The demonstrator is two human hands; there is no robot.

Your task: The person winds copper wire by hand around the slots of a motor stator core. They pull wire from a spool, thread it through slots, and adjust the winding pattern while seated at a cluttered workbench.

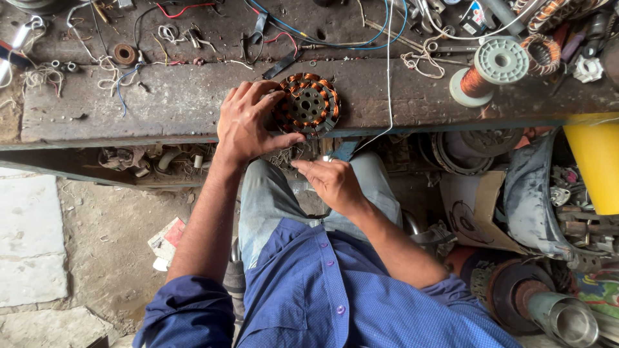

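Here left hand [248, 122] fingers clasp stator [309, 104].

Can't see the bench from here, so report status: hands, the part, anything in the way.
Left hand gripping wound stator at bench edge. Right hand below, pinching something small. Loose wires beside stator.

Stator [308, 105]: glossy copper-wire coils w/ dull dark metal core. Table [167, 103]: rough, worn wood, matt grey, stained. Spool [491, 71]: pale plastic flanges, shiny copper wire. Shirt [335, 296]: blue woven cloth, matt. Can [566, 317]: smooth bright metal. Bin [596, 164]: smooth yellow plastic. Box [474, 209]: matt brown cardboard.
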